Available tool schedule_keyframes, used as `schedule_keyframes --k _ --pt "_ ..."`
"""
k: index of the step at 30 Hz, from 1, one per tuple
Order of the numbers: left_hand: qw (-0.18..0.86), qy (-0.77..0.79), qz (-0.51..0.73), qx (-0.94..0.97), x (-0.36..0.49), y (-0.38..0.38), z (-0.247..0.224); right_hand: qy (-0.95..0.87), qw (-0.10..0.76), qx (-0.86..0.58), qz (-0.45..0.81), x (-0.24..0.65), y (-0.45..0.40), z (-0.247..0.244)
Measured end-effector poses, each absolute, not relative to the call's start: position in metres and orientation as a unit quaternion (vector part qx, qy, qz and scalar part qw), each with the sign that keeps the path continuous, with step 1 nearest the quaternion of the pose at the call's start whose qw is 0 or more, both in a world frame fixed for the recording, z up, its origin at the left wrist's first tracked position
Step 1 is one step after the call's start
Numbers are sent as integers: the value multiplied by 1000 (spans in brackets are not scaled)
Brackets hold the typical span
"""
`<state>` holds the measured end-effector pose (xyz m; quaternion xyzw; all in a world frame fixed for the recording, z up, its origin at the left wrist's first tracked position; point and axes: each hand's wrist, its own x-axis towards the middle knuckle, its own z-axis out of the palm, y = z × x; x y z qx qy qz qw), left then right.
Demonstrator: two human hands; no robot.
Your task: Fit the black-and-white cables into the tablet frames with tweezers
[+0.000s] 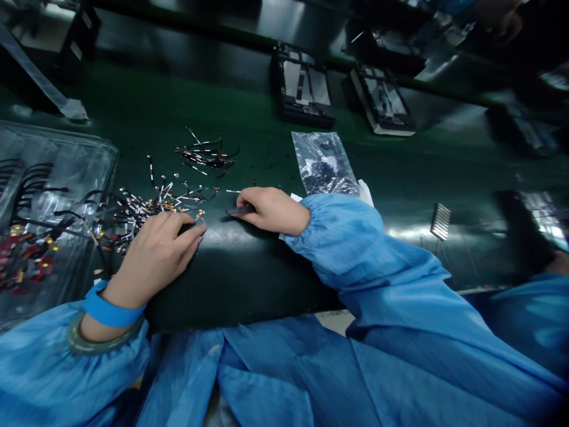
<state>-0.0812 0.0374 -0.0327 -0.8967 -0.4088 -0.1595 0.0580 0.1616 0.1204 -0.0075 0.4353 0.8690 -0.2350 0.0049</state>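
Note:
My left hand (157,252) rests beside a heap of small flex cables (146,204), thumb and index finger together on a small part with a gold-coloured end (200,214). Closed round a dark, flat tool (240,210), my right hand (271,209) is a little to the right, its tip pointing left. Just beyond its fingers lies a thin light strip (232,191). A second, smaller bunch of black-and-white cables (207,157) sits farther back on the green surface (151,112).
At the left is a clear plastic tray (100,148) with black cables and red parts. A clear bag (326,163) of dark parts lies beyond my right forearm. Two black device units (304,86) (384,101) stand farther back. Another person's blue sleeve (533,308) shows at the right.

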Motion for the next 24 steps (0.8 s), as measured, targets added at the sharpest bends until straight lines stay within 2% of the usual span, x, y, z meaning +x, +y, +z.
schedule_keyframes --k 4,9,18,24 --pt "48 -419 -159 -893 -82 37 -34 889 -34 373 -264 173 132 -10" --pt "54 -410 -163 -896 -82 37 -34 906 -26 302 -296 181 138 -16" --pt "64 -410 -158 -896 -81 37 -33 907 33 332 -257 168 131 -10" --pt "68 -402 -154 -900 -79 37 -31 892 19 369 -262 154 122 -8"
